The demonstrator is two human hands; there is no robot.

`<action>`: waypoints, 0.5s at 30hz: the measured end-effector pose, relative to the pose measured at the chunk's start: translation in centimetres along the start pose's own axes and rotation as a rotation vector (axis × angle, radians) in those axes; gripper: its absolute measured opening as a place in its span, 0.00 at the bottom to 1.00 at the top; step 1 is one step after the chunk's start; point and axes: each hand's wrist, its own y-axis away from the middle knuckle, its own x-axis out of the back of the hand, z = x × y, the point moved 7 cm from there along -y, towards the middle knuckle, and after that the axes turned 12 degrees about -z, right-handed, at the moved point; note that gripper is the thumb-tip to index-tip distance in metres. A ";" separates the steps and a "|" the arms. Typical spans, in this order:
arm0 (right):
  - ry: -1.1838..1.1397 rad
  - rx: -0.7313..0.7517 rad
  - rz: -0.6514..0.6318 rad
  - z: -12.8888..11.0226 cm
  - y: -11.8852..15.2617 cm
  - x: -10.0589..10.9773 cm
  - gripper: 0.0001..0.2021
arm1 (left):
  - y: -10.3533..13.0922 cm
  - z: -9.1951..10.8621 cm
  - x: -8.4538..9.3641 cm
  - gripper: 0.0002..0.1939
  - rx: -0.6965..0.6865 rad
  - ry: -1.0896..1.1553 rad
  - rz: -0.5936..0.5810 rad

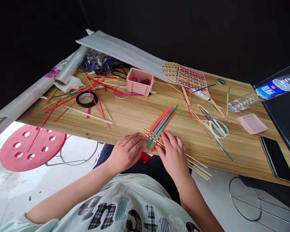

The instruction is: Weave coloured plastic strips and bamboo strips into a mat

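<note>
A partly woven piece of flat strips lies at the table's front edge. Its orange, pink, blue, green and red strips point away from me, crossed by pale strips that run out under my right hand past the edge. My left hand rests at the weave's left side, its fingers together on the ends of the pale strips. On the right side, my right hand lies over the pale strips, fingers bent and thumb near the red strip. What is under the palms is hidden.
Loose strips and black tape lie left. Behind are a pink box and woven fans. Scissors, a pink lid, a phone and a bottle are right. A red stool stands below.
</note>
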 end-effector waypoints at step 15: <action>-0.136 0.150 -0.028 0.4 -0.9 -1.1 0.27 | -0.4 -0.2 -0.2 0.20 -0.003 -0.026 -0.046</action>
